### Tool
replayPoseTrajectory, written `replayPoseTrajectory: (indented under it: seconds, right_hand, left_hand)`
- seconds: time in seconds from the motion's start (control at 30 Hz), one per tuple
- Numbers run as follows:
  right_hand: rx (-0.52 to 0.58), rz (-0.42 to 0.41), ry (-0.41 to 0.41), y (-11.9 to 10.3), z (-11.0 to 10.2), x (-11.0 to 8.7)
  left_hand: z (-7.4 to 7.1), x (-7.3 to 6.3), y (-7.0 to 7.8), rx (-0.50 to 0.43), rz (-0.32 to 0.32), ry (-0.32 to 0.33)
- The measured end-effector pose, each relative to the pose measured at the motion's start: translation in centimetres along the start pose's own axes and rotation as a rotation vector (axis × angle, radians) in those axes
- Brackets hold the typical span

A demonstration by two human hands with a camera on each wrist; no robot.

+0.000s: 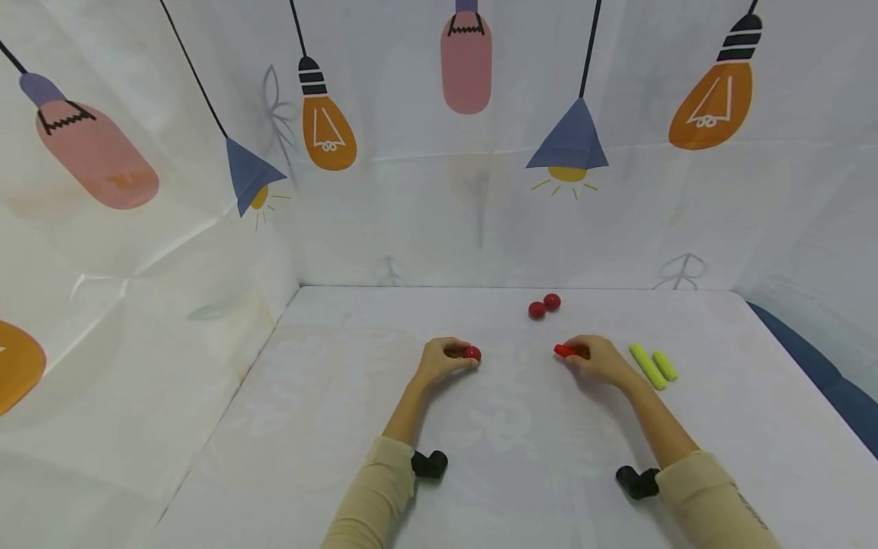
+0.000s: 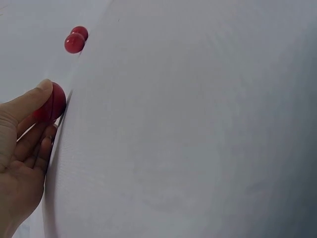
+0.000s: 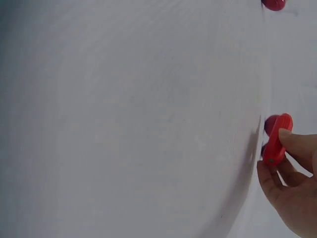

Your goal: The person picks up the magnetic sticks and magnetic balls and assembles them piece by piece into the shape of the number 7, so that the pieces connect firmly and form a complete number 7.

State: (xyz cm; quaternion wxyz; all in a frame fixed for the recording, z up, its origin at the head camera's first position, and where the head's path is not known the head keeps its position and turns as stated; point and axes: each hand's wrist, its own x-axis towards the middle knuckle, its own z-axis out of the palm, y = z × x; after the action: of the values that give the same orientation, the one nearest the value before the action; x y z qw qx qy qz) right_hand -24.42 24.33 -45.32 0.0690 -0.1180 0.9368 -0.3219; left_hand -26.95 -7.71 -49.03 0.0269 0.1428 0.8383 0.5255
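Note:
My left hand pinches a glossy red ball between thumb and fingers, just at the table surface. In the left wrist view a thin line crosses that red ball. To the right, my right hand holds a small red oblong piece between thumb and fingers. The right wrist view shows this red piece long and ridged, with a small dark spot at its lower end; its exact kind is unclear. Behind the hands, two more red balls sit close together.
Two yellow-green sticks, one longer than the other, lie just right of the right hand. A white table meets a lamp-patterned curtain at its back edge. Blue fabric shows beyond the right side.

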Motion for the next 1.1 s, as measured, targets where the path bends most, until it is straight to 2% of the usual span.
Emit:
replayPoseTrajectory:
  seconds: [0.3,0.6,0.8,0.83,1.03,1.1]
  right_hand:
    - [0.049,-0.049,-0.029,-1.8,1.0,1.7]
    - [0.079,-0.041,-0.034,-3.3,1.9,2.9]
    - [0.069,-0.123,-0.026,-3.8,2.5,3.6]
    - [0.065,-0.134,-0.028,-3.9,2.6,3.7]
    - [0.072,-0.124,-0.048,-5.1,3.3,4.1]
    - [0.079,-0.122,-0.053,-5.5,3.5,4.2]
  left_hand:
    - [-0.1,-0.1,0.1,-0.025,-0.003,0.000]
    - [-0.1,-0.2,-0.1,-0.050,0.013,0.002]
    - [0.0,-0.3,0.0,-0.054,0.030,0.007]
    - [-0.2,-0.6,0.5,-0.055,0.035,0.003]
    - [-0.2,-0.5,0.6,-0.046,0.030,0.003]
    - [0.0,-0.3,0.0,-0.044,0.024,0.011]
